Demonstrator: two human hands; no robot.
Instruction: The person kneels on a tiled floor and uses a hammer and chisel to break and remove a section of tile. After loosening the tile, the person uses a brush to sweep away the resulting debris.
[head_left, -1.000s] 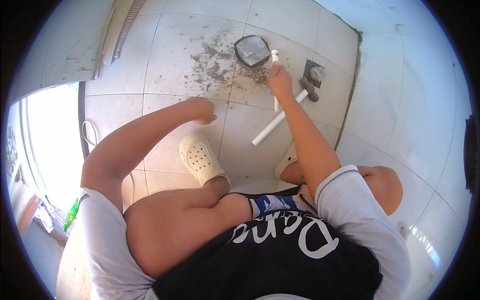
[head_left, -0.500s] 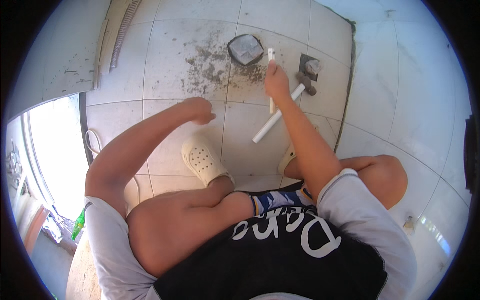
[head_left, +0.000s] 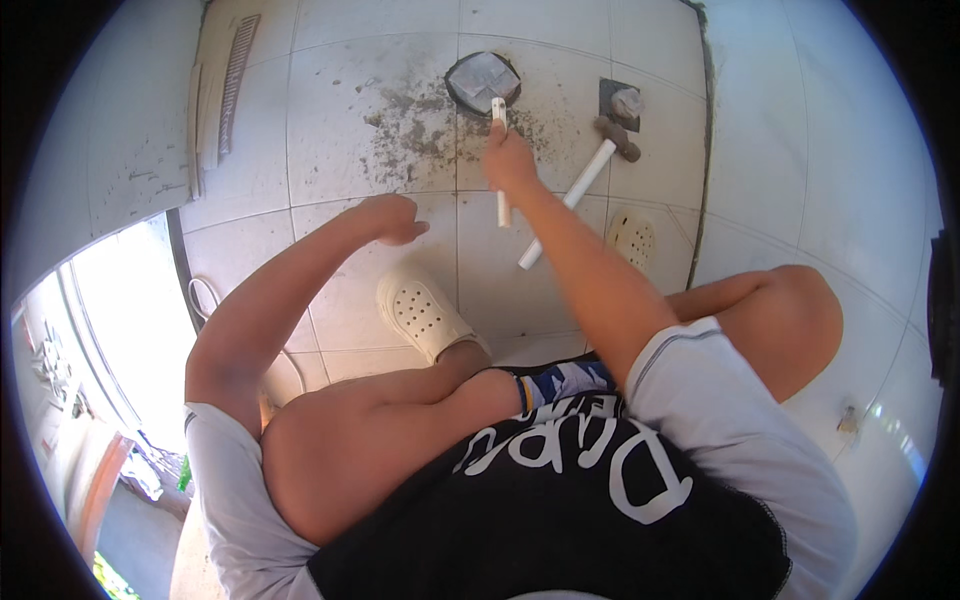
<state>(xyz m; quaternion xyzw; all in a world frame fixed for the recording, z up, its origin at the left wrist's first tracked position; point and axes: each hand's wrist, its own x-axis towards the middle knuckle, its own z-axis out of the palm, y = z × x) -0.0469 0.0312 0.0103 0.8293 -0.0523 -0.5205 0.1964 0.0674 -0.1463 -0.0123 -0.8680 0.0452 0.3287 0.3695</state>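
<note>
My right hand (head_left: 511, 160) is wrapped round a slim white bar (head_left: 502, 213). The bar sticks out at both ends of my fist, and its upper end reaches up to the round drain opening (head_left: 483, 80), which is stuffed with clear plastic. My left hand (head_left: 396, 218) is curled closed above the tiles to the left, and what it may hold is hidden. On the floor right of my right hand lies a hammer (head_left: 569, 204) with a white handle and a dirt-caked head, partly under my right forearm.
Dark crumbs of dirt (head_left: 408, 135) are scattered round the opening. A square hole (head_left: 621, 103) with crumpled plastic sits beside the hammer head. Long strips (head_left: 228, 90) lie along the left edge. My cream clogs (head_left: 425, 315) rest on the tiles, near a pale cable (head_left: 204, 296).
My right hand has shifted left with the white bar, closer below the round opening. My left hand stays closed in nearly the same place. The view has shifted slightly.
</note>
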